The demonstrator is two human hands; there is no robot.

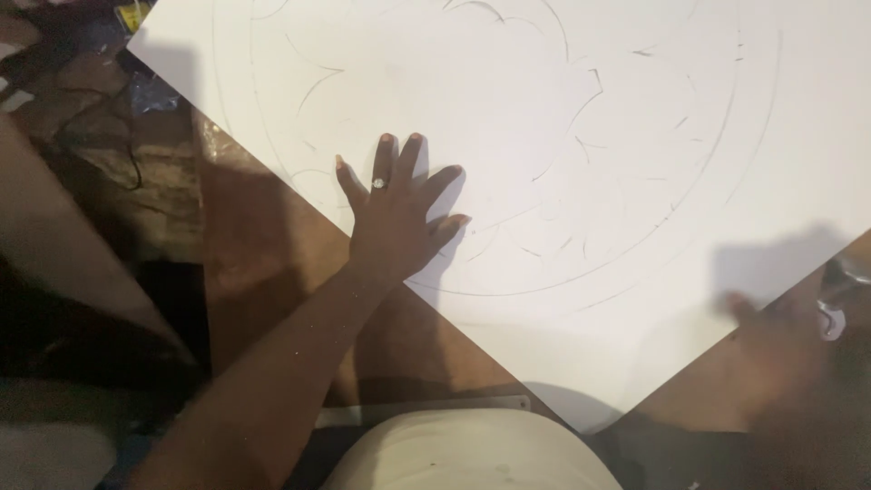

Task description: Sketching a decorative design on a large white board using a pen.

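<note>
Here, at the far left, a dim clutter (100,109) of cords and dark odds lies on the brown table (263,263), too murky to name piece by piece; a small yellow scrap (134,13) shows at the top edge, its kind unclear; no package or label can be made out among it. Next comes the left hand (395,218), reaching up from the lower left on a bare forearm; it lies flat and fully open, palm down, fingers spread, gripping nothing; it presses on the lower left edge of the large white sheet (544,91), with the heel of the palm just at the sheet's border; a ring (378,183) sits on one finger. The sheet is turned like a diamond, one corner pointing toward the person, and covers most of the table; faint pencil lines (617,181) on it form nested circles with petal-like curves inside, just right of the fingertips. Below the sheet's near corner, a pale rounded object (472,454) fills the bottom middle. At the far right, the right hand (780,336) is blurred and in shadow by the sheet's lower right edge; whether it is open or closed cannot be told; a pale curved thing (830,318) beside it is too smeared to identify.
</note>
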